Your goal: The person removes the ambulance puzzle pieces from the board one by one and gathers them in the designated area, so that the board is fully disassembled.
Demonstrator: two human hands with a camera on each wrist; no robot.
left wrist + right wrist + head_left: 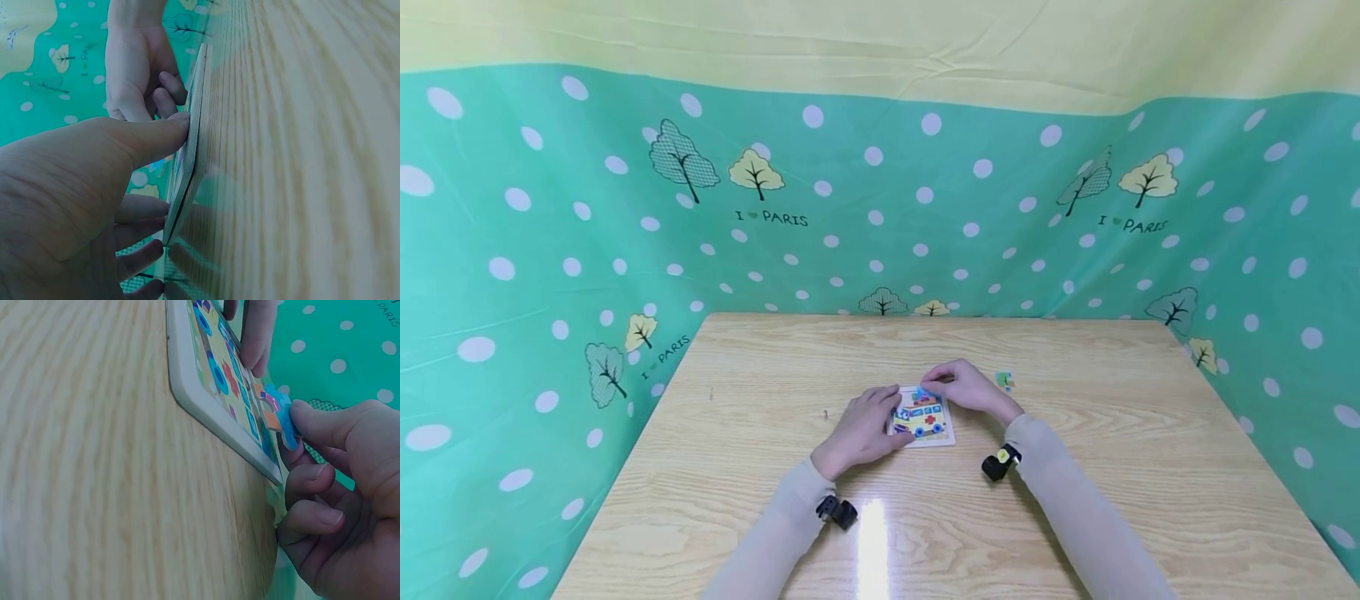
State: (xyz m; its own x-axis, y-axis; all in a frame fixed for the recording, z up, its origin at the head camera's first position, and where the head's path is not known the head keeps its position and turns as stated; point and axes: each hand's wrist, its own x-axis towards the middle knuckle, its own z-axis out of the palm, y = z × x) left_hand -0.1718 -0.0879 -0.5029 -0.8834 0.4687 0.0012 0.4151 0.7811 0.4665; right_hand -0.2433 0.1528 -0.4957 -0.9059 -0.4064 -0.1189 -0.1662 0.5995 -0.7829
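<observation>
A small framed jigsaw puzzle (pixel 934 421) with a yellow ambulance picture lies on the table. My left hand (pixel 865 423) holds it along its left side, thumb (pixel 164 136) over the near edge and fingers toward the far corner. Between thumb and forefinger my right hand (pixel 964 388) pinches a blue and orange puzzle piece (pixel 279 412) over the far part of the puzzle. In the right wrist view that piece is tilted and overlaps the puzzle's far edge, and the other fingers are curled below it. A loose green and blue puzzle piece (pixel 1004 381) lies to the right of my right hand.
The wood-grain table (pixel 760 367) reaches back to a green dotted curtain (pixel 917 200), which also hangs at both sides. A bright light reflection shows on the table's near part. Small black cameras (pixel 997 463) are strapped to both wrists.
</observation>
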